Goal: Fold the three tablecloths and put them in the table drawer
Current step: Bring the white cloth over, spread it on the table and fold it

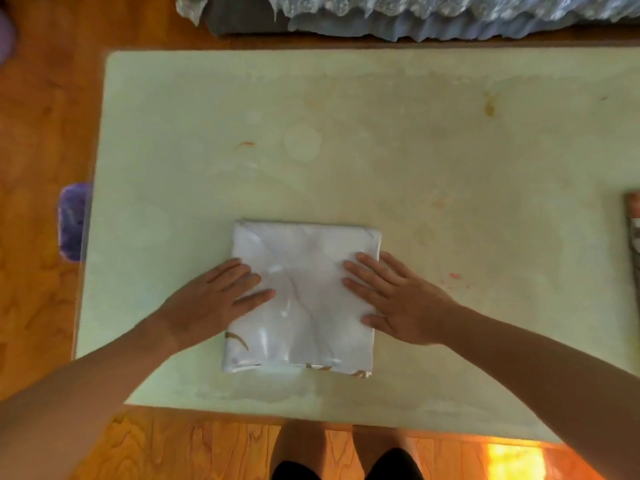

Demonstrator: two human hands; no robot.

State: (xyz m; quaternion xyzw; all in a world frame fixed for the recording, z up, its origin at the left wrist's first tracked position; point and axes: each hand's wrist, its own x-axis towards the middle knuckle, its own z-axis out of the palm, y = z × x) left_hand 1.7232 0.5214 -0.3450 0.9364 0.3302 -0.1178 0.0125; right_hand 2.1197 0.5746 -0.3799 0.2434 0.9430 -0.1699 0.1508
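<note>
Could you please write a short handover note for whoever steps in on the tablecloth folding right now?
Left hand: open, flat on the left side of the folded white tablecloth.
Right hand: open, flat on its right side.
The tablecloth lies as a square near the front edge of the table.
Another patterned cloth shows at the table's right edge, mostly out of view.
Done: this cloth looks folded.
Left: put it in the drawer, not in view; deal with the other cloths.

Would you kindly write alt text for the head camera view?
Both hands, left hand and right hand, press flat on a folded white tablecloth lying near the front of a pale table. Another patterned cloth peeks in at the table's right edge.
</note>
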